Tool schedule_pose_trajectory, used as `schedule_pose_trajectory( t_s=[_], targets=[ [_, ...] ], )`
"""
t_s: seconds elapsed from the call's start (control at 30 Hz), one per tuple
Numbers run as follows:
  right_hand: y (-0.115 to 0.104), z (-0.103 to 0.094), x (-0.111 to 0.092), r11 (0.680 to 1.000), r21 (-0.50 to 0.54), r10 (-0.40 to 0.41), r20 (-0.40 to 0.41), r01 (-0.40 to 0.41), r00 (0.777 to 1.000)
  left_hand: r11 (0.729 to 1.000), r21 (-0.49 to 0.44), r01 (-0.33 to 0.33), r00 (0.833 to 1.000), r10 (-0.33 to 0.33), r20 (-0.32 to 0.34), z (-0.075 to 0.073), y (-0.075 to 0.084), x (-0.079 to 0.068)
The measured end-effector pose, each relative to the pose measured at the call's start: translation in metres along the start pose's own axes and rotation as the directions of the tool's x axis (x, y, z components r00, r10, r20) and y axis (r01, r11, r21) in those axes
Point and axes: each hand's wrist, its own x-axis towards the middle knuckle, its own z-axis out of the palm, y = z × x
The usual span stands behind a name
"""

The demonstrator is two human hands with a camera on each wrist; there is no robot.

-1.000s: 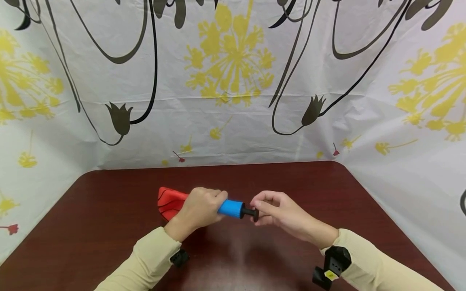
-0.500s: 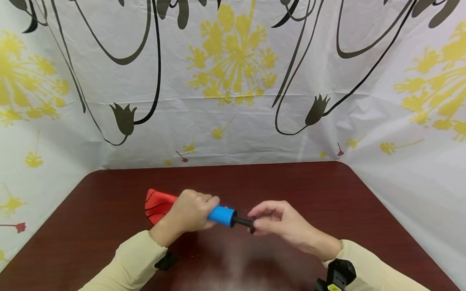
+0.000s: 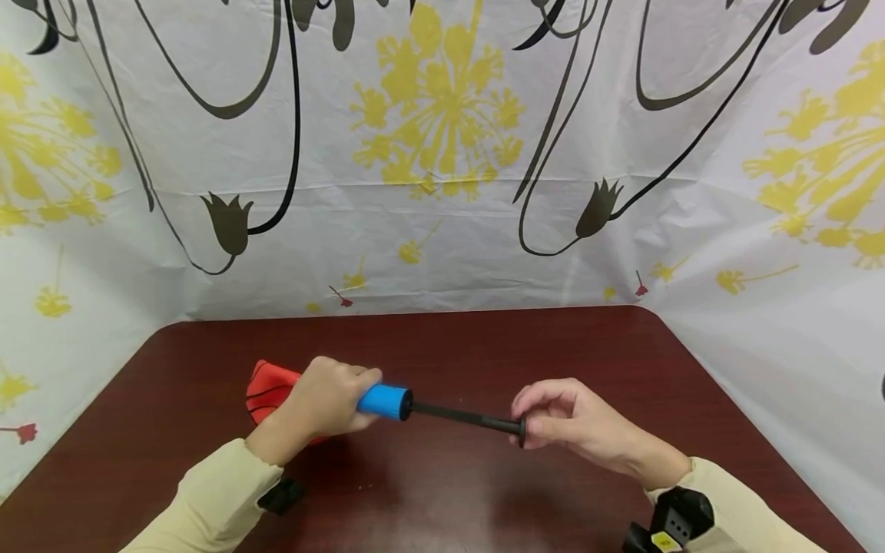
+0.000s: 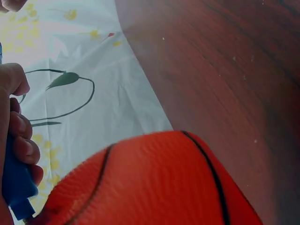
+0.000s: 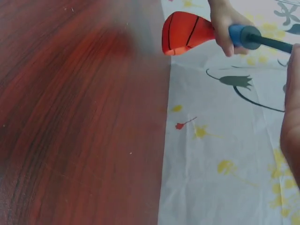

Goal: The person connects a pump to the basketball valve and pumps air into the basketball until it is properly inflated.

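My left hand [image 3: 332,395] grips the blue barrel of a hand pump [image 3: 384,402], fingers wrapped round it. From the barrel's right end the black rod extends far out to a small black handle, which my right hand [image 3: 584,422] pinches between thumb and fingers. A limp red ball [image 4: 150,183] with black lines hangs at the pump's other end, folded and partly deflated. In the left wrist view the pump's nozzle end meets the ball at a small metal piece. The right wrist view shows the ball [image 5: 185,33] left of the left hand, held above the table.
A dark reddish-brown table [image 3: 442,491] lies under both hands. White cloth [image 3: 442,253] with yellow, grey and red flower prints hangs behind and at both sides. Black camera mounts [image 3: 681,518] sit on the wrists over cream sleeves.
The rod has slid much farther out of the pump barrel. My left hand has moved left with the pump and ball, while my right hand has moved right with the handle.
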Motion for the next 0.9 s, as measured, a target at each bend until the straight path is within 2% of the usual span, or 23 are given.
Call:
schedule_pose_trajectory(
  t_s=[0.13, 0.23, 0.33, 0.4, 0.53, 0.73, 0.9],
  targets=[
    [0.011, -0.002, 0.005, 0.989, 0.149, -0.041, 0.105, 0.025, 0.994, 1.0, -0.003, 0.007, 1.0, -0.007, 0.029, -0.003, 0.005, 0.003],
    [0.027, -0.002, 0.016, 0.977, 0.212, -0.059, 0.125, 0.031, 0.99, 1.0, 0.001, 0.018, 0.998, -0.018, 0.058, -0.002, 0.012, 0.006],
    [0.042, 0.0, 0.031, 0.982, 0.182, -0.062, 0.057, 0.05, 0.996, 0.999, -0.004, 0.032, 0.998, -0.032, 0.057, 0.001, 0.018, 0.011],
    [0.051, 0.002, 0.04, 0.988, 0.132, -0.078, 0.017, 0.075, 0.997, 0.999, -0.023, 0.037, 0.999, -0.036, 0.025, 0.005, 0.022, 0.015],
    [0.054, 0.008, 0.051, 0.996, 0.028, -0.082, -0.035, 0.083, 0.996, 0.997, -0.052, 0.048, 0.998, -0.05, -0.028, 0.01, 0.024, 0.02],
    [0.037, 0.007, 0.039, 0.999, -0.032, 0.003, -0.041, -0.005, 0.999, 0.999, -0.008, 0.048, 0.998, -0.047, 0.029, 0.011, 0.014, 0.018],
    [0.028, -0.01, 0.017, 0.995, 0.092, -0.027, 0.031, 0.024, 0.999, 0.998, 0.002, 0.062, 0.997, -0.062, 0.055, 0.009, 0.005, 0.009]
  ],
)
